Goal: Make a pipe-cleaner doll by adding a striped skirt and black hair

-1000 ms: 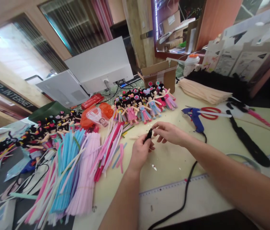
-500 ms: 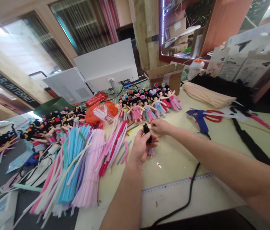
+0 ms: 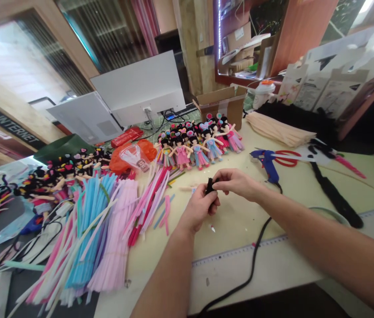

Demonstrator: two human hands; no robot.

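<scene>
My left hand (image 3: 203,205) is closed around a small pipe-cleaner doll, whose black fuzzy hair (image 3: 210,185) sticks up above the thumb. A pale doll arm and a bit of blue (image 3: 190,189) show to the left of the fingers; the rest is hidden in the hand. Thumb and fingertips of my right hand (image 3: 231,182) pinch at the black hair from the right side. Behind the hands stand several finished dolls (image 3: 183,152) with black hair and pink or blue dresses.
Bundles of blue (image 3: 92,234) and lilac pipe cleaners (image 3: 117,238) lie to the left. A blue glue gun (image 3: 268,164) and red-handled scissors (image 3: 286,158) are on the right. A black cable (image 3: 256,251) crosses the ruler (image 3: 233,254). An open cardboard box (image 3: 223,104) stands at the back.
My right hand has come down and toward me, its fingers now at the black hair. The doll has turned in my left hand, and its pale arm now shows at the left.
</scene>
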